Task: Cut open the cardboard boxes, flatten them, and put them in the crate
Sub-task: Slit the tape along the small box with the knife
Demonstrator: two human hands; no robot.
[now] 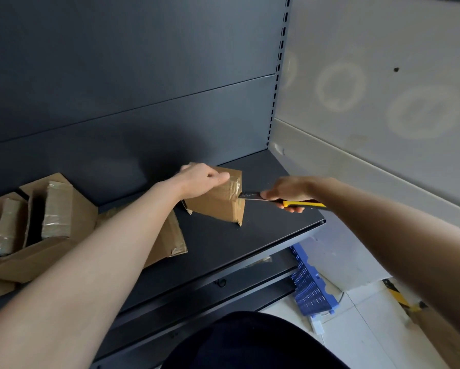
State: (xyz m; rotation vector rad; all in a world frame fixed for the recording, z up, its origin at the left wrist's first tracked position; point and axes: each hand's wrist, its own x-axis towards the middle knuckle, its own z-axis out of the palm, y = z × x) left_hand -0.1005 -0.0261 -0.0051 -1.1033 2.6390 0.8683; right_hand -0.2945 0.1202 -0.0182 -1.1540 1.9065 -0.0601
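Observation:
A small taped cardboard box [218, 209] stands on the dark shelf [263, 235]. My left hand [202, 182] grips its top from the left. My right hand [287, 193] holds a yellow and black utility knife [276, 200], and the blade tip touches the taped right edge of the box. A blue plastic crate [307, 286] stands on the floor below the shelf's right end.
More cardboard boxes [56, 209] with taped flaps lie at the left of the shelf, and another box [170, 241] sits under my left forearm. The shelf's back panel rises behind. A grey wall is at the right. A yellow and black item [399, 294] lies on the floor.

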